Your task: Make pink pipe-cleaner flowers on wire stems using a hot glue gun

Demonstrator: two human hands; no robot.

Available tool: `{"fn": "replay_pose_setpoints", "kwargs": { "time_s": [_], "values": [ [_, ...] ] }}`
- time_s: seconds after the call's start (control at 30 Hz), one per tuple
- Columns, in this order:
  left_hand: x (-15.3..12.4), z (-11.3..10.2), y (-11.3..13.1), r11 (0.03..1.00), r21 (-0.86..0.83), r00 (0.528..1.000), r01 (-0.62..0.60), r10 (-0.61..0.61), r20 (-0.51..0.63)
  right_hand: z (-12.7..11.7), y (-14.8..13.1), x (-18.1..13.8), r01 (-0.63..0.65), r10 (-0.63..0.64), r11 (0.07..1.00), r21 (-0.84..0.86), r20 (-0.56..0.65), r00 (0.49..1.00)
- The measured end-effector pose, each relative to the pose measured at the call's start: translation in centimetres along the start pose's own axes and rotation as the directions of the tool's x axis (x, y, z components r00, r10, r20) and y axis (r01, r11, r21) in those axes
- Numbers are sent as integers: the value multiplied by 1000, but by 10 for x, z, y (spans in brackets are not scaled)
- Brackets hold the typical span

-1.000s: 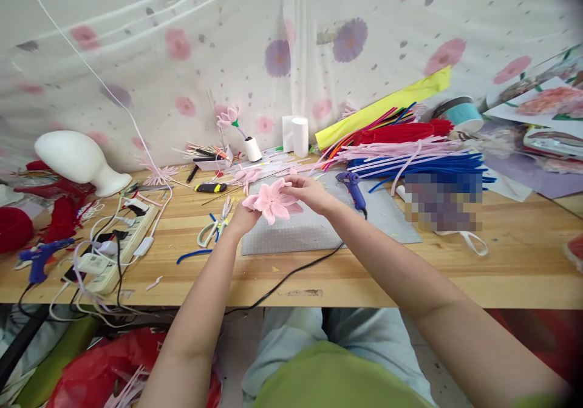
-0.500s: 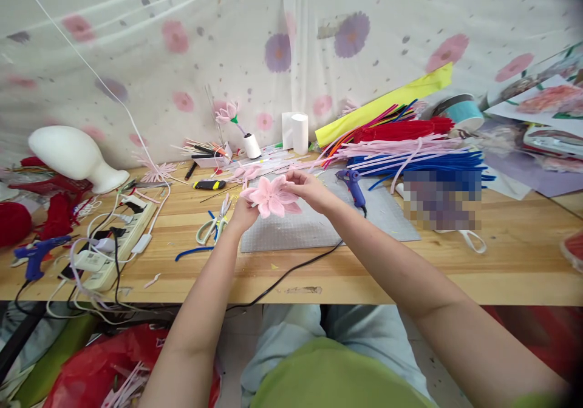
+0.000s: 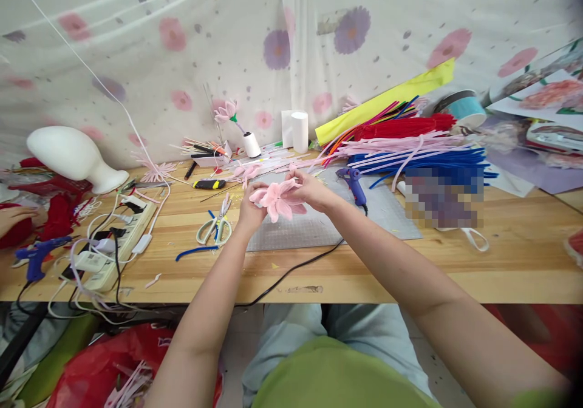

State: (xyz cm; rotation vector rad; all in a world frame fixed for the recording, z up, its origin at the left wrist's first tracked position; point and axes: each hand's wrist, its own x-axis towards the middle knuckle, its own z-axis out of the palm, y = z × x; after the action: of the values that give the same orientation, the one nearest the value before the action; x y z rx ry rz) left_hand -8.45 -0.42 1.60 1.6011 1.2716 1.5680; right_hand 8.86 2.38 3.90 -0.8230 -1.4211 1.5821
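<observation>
Closest to the person's green shirt [image 3: 341, 374] is the front edge of the worktop [image 3: 387, 280], and a black cord [image 3: 291, 276] runs across it. A bent blue strip [image 3: 194, 253] lies a bit farther in, with the scissors [image 3: 220, 217] just past it.

Next come the two hands, up over the grey mat [image 3: 319, 236], with the pink flower [image 3: 277, 203] between them. The left hand [image 3: 252, 212] has slid in toward the right hand [image 3: 314, 190], and its fingers hold the flower at its left side and from behind. The right fingers pinch a petal at the right side. Half a second ago the flower's face looked more up at us; now it tips away. So it looks like the flower is being turned, and the work is at its petals.

Way over on the left, another person's hand [image 3: 13, 217] has come in by a red roll [image 3: 16, 233].

Behind the pink flower, the blue glue gun [image 3: 351, 183] lies on the mat, not held. Farthest back, a second flower [image 3: 226, 112] stands in a white spool [image 3: 251, 146], and it has not moved.
</observation>
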Motion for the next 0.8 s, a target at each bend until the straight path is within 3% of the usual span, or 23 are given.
{"fn": "replay_pose_setpoints", "kwargs": {
  "time_s": [0.1, 0.23, 0.37, 0.5, 0.8],
  "values": [
    [-2, -1, 1, 985, -154, 996, 79, -83, -23, 0, 3, 2, 48, -49, 999, -16, -85, 995],
    [-5, 0, 12, 873, -406, 960, 270, -210, 187, -2, 4, 3, 115, -123, 990, -88, -94, 988],
    [-5, 15, 18, 934, -297, 976, 198, -216, -30, -2, 6, 2, 180, -190, 973, -147, -56, 980],
    [-6, 32, 13, 947, -265, 946, 180, -241, -218, -2, 10, 1, 226, -246, 951, -209, -74, 967],
    [-6, 46, 14, 954, -275, 936, 117, -198, -290, -2, 18, 0, 311, -368, 907, -283, -173, 914]
  ]
}}
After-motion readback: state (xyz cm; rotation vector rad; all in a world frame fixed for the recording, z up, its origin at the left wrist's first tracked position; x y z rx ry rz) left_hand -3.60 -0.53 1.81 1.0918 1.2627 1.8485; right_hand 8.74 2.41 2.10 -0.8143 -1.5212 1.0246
